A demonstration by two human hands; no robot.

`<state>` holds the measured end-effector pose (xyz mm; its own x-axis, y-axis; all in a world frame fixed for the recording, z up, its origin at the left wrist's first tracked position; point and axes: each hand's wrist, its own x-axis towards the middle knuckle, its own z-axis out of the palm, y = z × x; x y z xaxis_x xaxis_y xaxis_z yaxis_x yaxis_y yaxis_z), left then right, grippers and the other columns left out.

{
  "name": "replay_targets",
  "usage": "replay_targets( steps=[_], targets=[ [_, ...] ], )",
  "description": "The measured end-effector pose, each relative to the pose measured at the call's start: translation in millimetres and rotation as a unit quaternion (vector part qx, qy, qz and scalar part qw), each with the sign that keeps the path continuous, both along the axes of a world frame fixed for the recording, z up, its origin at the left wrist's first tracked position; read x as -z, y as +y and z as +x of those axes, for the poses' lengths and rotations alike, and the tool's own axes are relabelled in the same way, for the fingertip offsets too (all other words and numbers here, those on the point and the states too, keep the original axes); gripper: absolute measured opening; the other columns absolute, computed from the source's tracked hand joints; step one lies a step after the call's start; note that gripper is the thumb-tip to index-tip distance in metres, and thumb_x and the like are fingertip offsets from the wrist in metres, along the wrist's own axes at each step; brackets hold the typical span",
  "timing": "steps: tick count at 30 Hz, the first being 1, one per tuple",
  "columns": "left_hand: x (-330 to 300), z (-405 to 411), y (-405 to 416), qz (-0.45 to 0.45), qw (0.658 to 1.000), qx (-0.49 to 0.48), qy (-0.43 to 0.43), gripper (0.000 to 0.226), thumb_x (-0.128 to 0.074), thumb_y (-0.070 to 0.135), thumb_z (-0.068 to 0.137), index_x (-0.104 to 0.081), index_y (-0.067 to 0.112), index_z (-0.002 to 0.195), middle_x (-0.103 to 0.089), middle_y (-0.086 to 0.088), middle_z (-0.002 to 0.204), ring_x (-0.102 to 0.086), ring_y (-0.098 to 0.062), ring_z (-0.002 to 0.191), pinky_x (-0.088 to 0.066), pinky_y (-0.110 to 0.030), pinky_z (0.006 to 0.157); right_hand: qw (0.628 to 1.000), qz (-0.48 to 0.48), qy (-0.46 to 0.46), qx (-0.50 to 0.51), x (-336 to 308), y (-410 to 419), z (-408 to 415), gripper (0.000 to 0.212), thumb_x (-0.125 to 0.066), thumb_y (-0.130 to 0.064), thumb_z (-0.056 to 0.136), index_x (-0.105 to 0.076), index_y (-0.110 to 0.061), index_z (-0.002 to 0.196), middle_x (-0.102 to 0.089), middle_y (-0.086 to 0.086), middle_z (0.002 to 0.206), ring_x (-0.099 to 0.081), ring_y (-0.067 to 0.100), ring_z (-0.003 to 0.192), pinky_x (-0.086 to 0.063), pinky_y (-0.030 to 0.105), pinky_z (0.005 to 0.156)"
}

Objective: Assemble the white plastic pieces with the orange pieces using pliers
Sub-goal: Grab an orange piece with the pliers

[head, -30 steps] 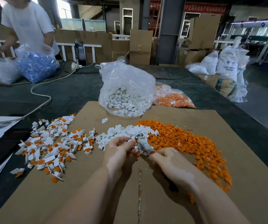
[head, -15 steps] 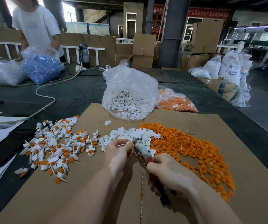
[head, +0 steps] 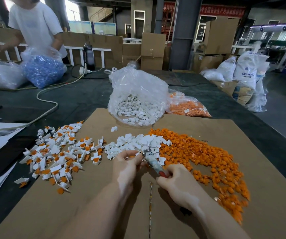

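The cardboard sheet (head: 199, 200) lies flat on the dark table (head: 87, 99), and everything in use sits on it. At the sheet's middle, the right hand (head: 176, 185) grips the pliers (head: 153, 162) by their red handles, fingers curled tight round them; the metal nose points up and away toward the far edge of the sheet. The left hand (head: 126, 163) is just beside the plier nose, its fingers and thumb curled as if pinching a small piece at the tip, though what it holds is too small to make out.

Just beyond both hands lies the pile of loose white plastic pieces (head: 137, 144), touching the wide spread of orange pieces (head: 207, 161) that runs down the sheet's right side. On the sheet's left side, spilling over its edge onto the table, is the heap of assembled white-and-orange parts (head: 56, 156).

At the sheet's far edge stands a clear bag of white pieces (head: 137, 107), with a bag of orange pieces (head: 187, 107) beside it on the table. Off the sheet's far left corner, another person in a white shirt (head: 35, 23) stands at a bag of blue parts (head: 42, 69).
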<state>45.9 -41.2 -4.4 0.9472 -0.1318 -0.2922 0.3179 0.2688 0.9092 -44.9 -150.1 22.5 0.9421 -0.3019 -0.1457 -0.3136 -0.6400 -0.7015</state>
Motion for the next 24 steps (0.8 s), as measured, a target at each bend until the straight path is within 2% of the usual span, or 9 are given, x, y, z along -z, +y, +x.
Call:
replay_targets(
  steps=[3, 6, 8, 10, 13, 16, 19, 21, 24],
  targets=[
    [2.3, 0.7, 3.7, 0.033, 0.999, -0.003, -0.028, 0.010, -0.060, -0.002, 0.086, -0.059, 0.005, 0.092, -0.060, -0.013, 0.063, -0.058, -0.018, 0.052, -0.054, -0.030, 0.053, 0.998, -0.022, -0.037, 0.055, 4.1, -8.8, -1.8, 0.028, -0.067, -0.047, 0.076, -0.055, -0.023, 0.084, -0.051, -0.011, 0.078, -0.049, 0.005, 0.068, -0.035, 0.022, 0.055],
    [4.6, -2.5, 7.8, 0.116, 0.987, 0.029, -0.108, 0.012, -0.060, 0.002, 0.087, -0.066, 0.010, 0.094, -0.064, -0.014, 0.076, -0.062, -0.022, 0.066, -0.054, -0.033, 0.067, 0.980, -0.153, -0.052, 0.115, 5.7, -21.0, -1.0, 0.036, -0.063, -0.055, 0.077, -0.051, -0.027, 0.094, -0.052, -0.013, 0.086, -0.050, 0.007, 0.080, -0.035, 0.019, 0.058],
    [7.0, -5.3, 9.1, 0.172, 0.970, 0.067, -0.158, 0.017, -0.060, 0.006, 0.089, -0.069, 0.017, 0.096, -0.066, -0.005, 0.095, -0.062, -0.015, 0.087, -0.049, -0.028, 0.085, 0.948, -0.281, -0.050, 0.140, 11.4, -29.8, 0.4, 0.045, -0.058, -0.060, 0.079, -0.052, -0.023, 0.104, -0.057, -0.006, 0.099, -0.051, 0.013, 0.094, -0.040, 0.022, 0.071],
    [8.9, -7.2, 10.6, 0.228, 0.948, 0.090, -0.204, 0.020, -0.059, 0.012, 0.090, -0.070, 0.022, 0.103, -0.060, 0.008, 0.109, -0.052, -0.004, 0.107, -0.035, -0.016, 0.094, 0.921, -0.355, -0.041, 0.152, 20.0, -39.0, 2.1, 0.056, -0.054, -0.064, 0.080, -0.052, -0.021, 0.115, -0.057, -0.003, 0.112, -0.050, 0.015, 0.107, -0.039, 0.026, 0.087],
    [10.7, -6.6, 13.4, 0.242, 0.938, 0.103, -0.226, 0.022, -0.057, 0.014, 0.091, -0.068, 0.025, 0.107, -0.057, 0.013, 0.110, -0.047, 0.001, 0.108, -0.028, -0.003, 0.087, 0.904, -0.396, -0.015, 0.158, 28.8, -49.1, 2.8, 0.070, -0.048, -0.072, 0.078, -0.048, -0.021, 0.127, -0.053, -0.002, 0.123, -0.045, 0.017, 0.116, -0.037, 0.029, 0.095],
    [12.2, -6.2, 15.3, 0.241, 0.936, 0.108, -0.233, 0.024, -0.057, 0.013, 0.091, -0.067, 0.022, 0.111, -0.063, 0.007, 0.104, -0.054, 0.002, 0.093, -0.033, 0.006, 0.071, 0.876, -0.453, -0.003, 0.163, 29.1, -42.9, 2.4, 0.072, -0.045, -0.075, 0.076, -0.052, -0.022, 0.125, -0.047, 0.002, 0.131, -0.040, 0.022, 0.121, -0.030, 0.036, 0.100],
    [13.3, -5.9, 14.9, 0.230, 0.939, 0.108, -0.231, 0.024, -0.058, 0.011, 0.090, -0.066, 0.018, 0.111, -0.066, -0.004, 0.095, -0.057, -0.002, 0.086, -0.036, 0.004, 0.068, 0.893, -0.404, -0.163, 0.115, 31.6, -30.2, 7.6, 0.049, -0.073, -0.042, 0.075, -0.065, -0.010, 0.110, -0.061, 0.012, 0.112, -0.056, 0.029, 0.105, -0.043, 0.044, 0.090],
    [12.8, -6.6, 14.5, 0.219, 0.943, 0.110, -0.227, 0.023, -0.060, 0.010, 0.089, -0.066, 0.016, 0.110, -0.068, -0.010, 0.094, -0.059, -0.005, 0.081, -0.038, 0.001, 0.066, 0.899, -0.328, -0.285, 0.059, 36.6, -16.1, 12.2, 0.030, -0.081, -0.015, 0.070, -0.071, -0.006, 0.096, -0.066, 0.010, 0.093, -0.063, 0.026, 0.089, -0.050, 0.034, 0.081],
    [12.2, -7.6, 14.1, 0.211, 0.942, 0.114, -0.233, 0.019, -0.061, 0.007, 0.088, -0.065, 0.014, 0.105, -0.069, -0.014, 0.091, -0.061, -0.009, 0.078, -0.041, -0.002, 0.065, 0.906, -0.251, -0.342, -0.004, 40.7, 1.1, 16.9, 0.021, -0.078, -0.002, 0.071, -0.071, -0.009, 0.090, -0.066, 0.003, 0.086, -0.063, 0.019, 0.082, -0.042, 0.019, 0.078]
  ],
)
